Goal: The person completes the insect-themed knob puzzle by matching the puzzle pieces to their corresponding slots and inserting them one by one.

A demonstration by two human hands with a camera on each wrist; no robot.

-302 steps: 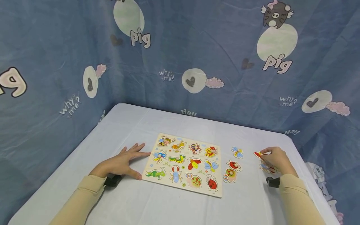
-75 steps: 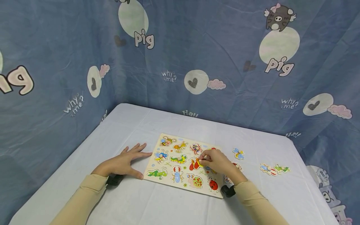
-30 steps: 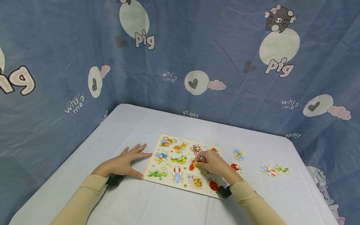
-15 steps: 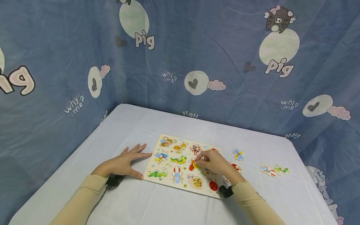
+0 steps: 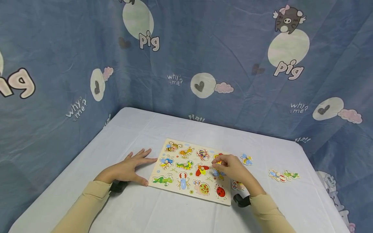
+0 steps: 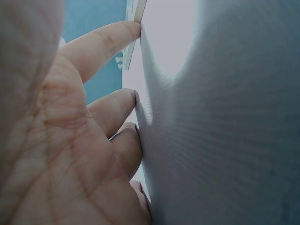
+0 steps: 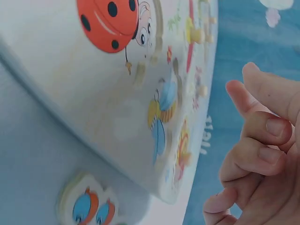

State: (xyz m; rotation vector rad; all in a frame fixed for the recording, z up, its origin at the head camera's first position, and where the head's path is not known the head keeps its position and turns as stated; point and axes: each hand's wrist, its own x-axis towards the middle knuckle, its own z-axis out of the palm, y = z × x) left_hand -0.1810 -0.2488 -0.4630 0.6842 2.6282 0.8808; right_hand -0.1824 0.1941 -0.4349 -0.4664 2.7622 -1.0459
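Sleeves (image 5: pixel 78 207): beige, reaching in from the near side over your white table (image 5: pixel 140 216).
Wrist mounts (image 5: pixel 118 186): black, one under each of your wrists.
Left hand (image 5: pixel 128 168): released, its fingers spread on the cloth; your index fingertip and thumb meet the left edge of the puzzle board (image 5: pixel 175 173).
Ladybird picture (image 5: pixel 220 191): at the board's near right corner.
Snail piece (image 5: pixel 238 185): loose on the table just beside the board's right edge, partly hidden by your right arm.
Red-winged piece (image 5: pixel 202 170): on the board, middle row, between your two hands and nearer the right edge than the left; you cannot tell if it sits fully down.
Right hand (image 5: pixel 231 166): released, hovering over the board's right edge; your thumb and index tips are near each other, the other fingers loosely bent.
Stag beetle piece (image 5: pixel 276 175): loose toward the table's right edge, just beside the grasshopper piece (image 5: pixel 291 175).
Blue-winged piece (image 5: pixel 246 159): loose, off the board's far right corner.
Bee picture (image 5: pixel 172 146): at the board's far left corner.
Backdrop (image 5: pixel 180 55): blue, printed, behind the table's far edge.
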